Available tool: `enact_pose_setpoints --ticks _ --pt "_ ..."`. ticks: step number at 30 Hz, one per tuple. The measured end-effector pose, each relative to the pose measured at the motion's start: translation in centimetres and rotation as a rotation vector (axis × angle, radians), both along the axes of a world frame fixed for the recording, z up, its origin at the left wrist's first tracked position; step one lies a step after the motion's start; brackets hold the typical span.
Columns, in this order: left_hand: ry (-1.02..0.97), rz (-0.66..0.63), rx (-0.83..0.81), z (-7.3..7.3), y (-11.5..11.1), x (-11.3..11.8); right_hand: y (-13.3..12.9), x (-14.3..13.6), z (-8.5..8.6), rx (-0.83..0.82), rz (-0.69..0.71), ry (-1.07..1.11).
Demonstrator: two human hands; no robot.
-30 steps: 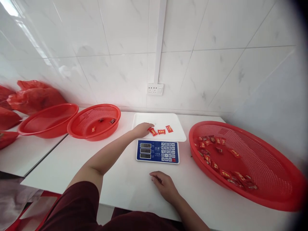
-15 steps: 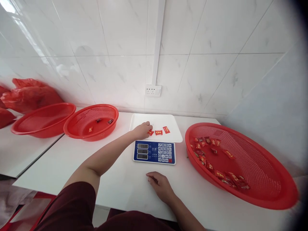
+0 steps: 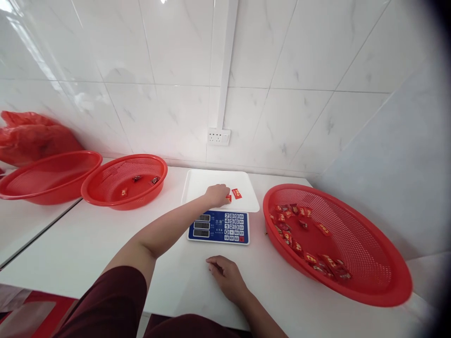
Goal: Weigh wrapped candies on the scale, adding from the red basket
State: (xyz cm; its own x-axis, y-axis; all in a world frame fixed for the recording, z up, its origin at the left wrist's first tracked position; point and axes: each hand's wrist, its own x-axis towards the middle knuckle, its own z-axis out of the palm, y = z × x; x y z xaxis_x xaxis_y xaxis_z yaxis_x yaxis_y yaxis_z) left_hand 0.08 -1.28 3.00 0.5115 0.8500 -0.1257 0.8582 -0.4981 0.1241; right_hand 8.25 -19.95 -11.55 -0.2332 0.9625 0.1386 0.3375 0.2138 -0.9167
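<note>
My left hand point(image 3: 218, 195) is over the white weighing tray point(image 3: 200, 176), fingers closed and pressed down at a small red candy packet point(image 3: 229, 198) that is partly covered by the fingertips. A second red packet with yellow lettering lies flat just right of it. Whether another packet is tucked inside the fist cannot be seen. Under the tray's front edge is the blue keypad panel of the scale point(image 3: 219, 237), its displays partly hidden by my left forearm. My right hand point(image 3: 227, 277) rests on the table before the scale, loosely curved, thumb and forefinger apart, holding nothing.
A large red mesh basket point(image 3: 352, 291) with many red packets stands on the right. On the left, another red basket point(image 3: 125, 204) holds several wrapped pieces, with a red basin point(image 3: 52, 197) beside it. Red plastic bags point(image 3: 35, 138) lie behind, against the tiled wall.
My left hand has moved right across the tray, from the leftmost packet onto the middle one. The leftmost packet no longer shows. The right hand stays put; the view has shifted slightly.
</note>
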Motion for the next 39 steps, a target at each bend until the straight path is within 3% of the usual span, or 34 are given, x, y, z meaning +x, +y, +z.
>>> enact_pose_setpoints --ticks 7,16,20,26,30,34,39 --pt "-0.044 -0.093 0.047 0.2 1.0 2.2 0.4 -0.1 -0.7 0.038 -0.009 0.038" --pt "-0.042 -0.064 0.028 -1.5 1.5 3.5 0.5 -0.1 -0.8 0.015 -0.003 0.036" --pt "-0.069 -0.037 0.0 -1.5 2.2 3.0 0.2 0.0 -0.1 -0.011 0.009 0.01" --pt "-0.126 0.068 0.022 0.3 2.8 -0.1 -0.2 0.2 1.0 -0.057 0.033 -0.012" --pt "-0.107 0.001 -0.059 0.8 2.4 -2.1 -0.1 0.2 0.9 -0.053 0.035 -0.005" --pt "-0.037 -0.075 -0.134 0.3 1.4 -2.2 0.1 0.2 0.4 -0.019 0.033 0.014" --pt "-0.027 -0.053 -0.101 0.2 0.1 -1.6 0.1 0.2 -0.1 0.045 0.03 0.044"
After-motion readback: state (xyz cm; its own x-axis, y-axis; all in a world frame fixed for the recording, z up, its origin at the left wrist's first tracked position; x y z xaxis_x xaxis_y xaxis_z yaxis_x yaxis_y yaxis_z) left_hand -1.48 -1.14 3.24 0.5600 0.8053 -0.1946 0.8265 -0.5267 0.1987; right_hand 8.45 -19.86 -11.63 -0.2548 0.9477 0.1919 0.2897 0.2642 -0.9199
